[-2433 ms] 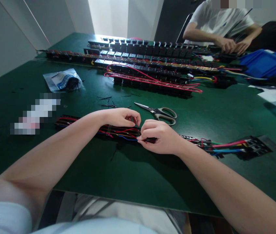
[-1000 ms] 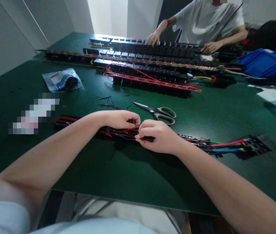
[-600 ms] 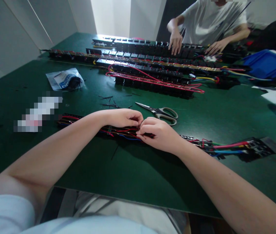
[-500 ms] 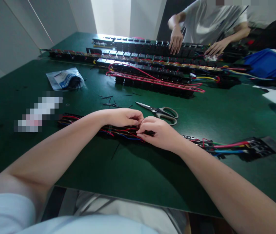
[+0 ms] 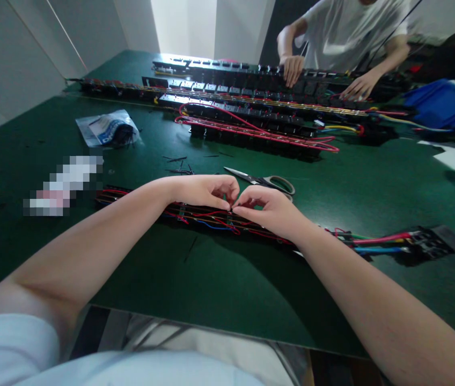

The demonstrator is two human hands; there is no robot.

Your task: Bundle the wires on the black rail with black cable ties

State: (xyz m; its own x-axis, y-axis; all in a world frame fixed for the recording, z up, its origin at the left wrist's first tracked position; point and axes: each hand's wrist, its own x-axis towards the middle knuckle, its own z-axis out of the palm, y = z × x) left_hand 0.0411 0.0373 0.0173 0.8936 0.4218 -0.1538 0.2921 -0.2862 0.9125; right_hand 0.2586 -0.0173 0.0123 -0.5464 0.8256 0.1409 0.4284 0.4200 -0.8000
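A long black wiring harness point(image 5: 211, 219) with red, blue and yellow wires lies across the table before me. Over its middle, my left hand point(image 5: 215, 192) is closed in a pinch, thumb against forefinger. My right hand point(image 5: 265, 206) pinches from the other side, its fingertips almost touching those of the left. Something small and dark shows at the fingertips, right above the wires, too tiny to make out. Just behind my right hand lies a pair of scissors point(image 5: 278, 184) with grey handles, partly covered by that hand. Thin black offcuts point(image 5: 181, 170) are scattered behind my left hand.
A clear plastic bag point(image 5: 109, 128) of black strips lies to the left. Farther back are long black wired rails point(image 5: 251, 134), with a co-worker's hands point(image 5: 293, 71) on them. A blue bin point(image 5: 445, 104) stands at right. The green table point(image 5: 227, 300) ends near my body.
Both my hands have risen slightly, and the right one has shifted a little right, uncovering more of the wires. The co-worker's hands have moved a little on the rails.
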